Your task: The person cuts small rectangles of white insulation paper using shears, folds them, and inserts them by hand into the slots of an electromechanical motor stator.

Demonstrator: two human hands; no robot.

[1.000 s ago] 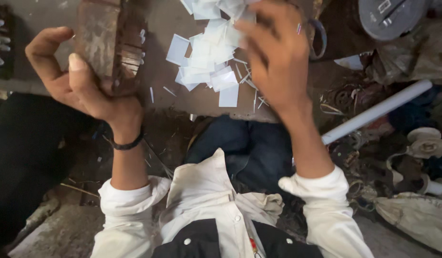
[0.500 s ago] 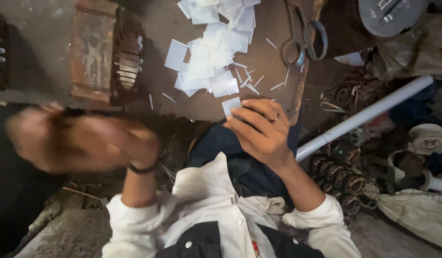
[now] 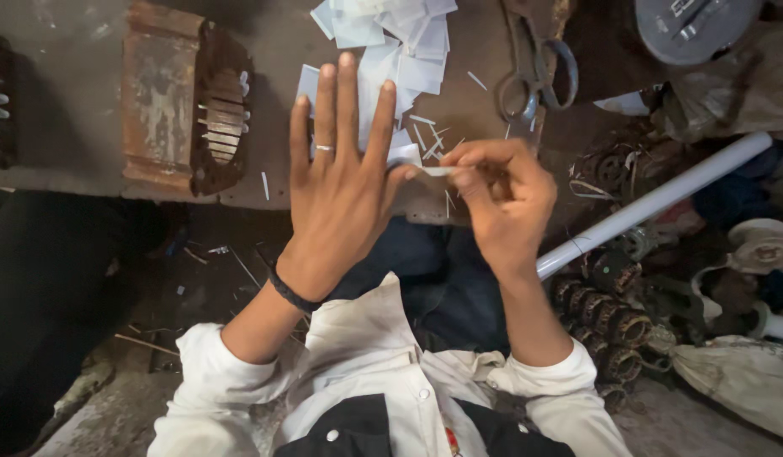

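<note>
Scissors [image 3: 534, 74] lie at one o'clock beyond the paper slips [image 3: 400, 42], a rusty stator core [image 3: 184, 97] at ten. My left hand [image 3: 345, 190] spreads flat, fingers released, partly hiding the slips; my right hand [image 3: 497, 195] pinches one white slip [image 3: 435, 171].

We've got a rusty motor stator [image 3: 184, 100] lying on the worktop [image 3: 61, 93], w/ scissors [image 3: 534, 74] top right. A white tube [image 3: 662, 199] runs diagonally at right, above a row of wound coils [image 3: 607, 313]. Round grey cover [image 3: 692, 25] sits in the top-right corner.
</note>
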